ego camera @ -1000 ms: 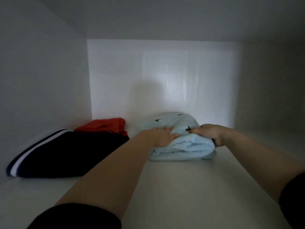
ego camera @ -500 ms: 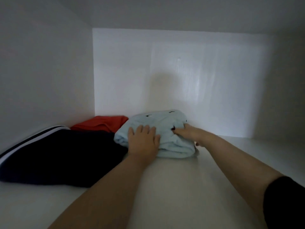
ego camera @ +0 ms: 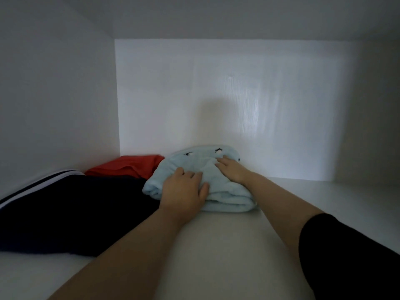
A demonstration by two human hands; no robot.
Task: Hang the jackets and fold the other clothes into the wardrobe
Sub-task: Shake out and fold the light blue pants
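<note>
Fingertips of left hand (ego camera: 184, 189) hidden in light-blue folded garment (ego camera: 218, 191).

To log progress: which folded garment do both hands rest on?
The light blue one, rightmost on the shelf; the red and dark striped ones lie untouched left of it.

From where I sit, the white shelf (ego camera: 324, 204) lies open toward 3 o'clock of the folded light-blue garment (ego camera: 194, 167), while the dark striped garment (ego camera: 71, 211) and red garment (ego camera: 129, 167) block its 9 o'clock side.
</note>
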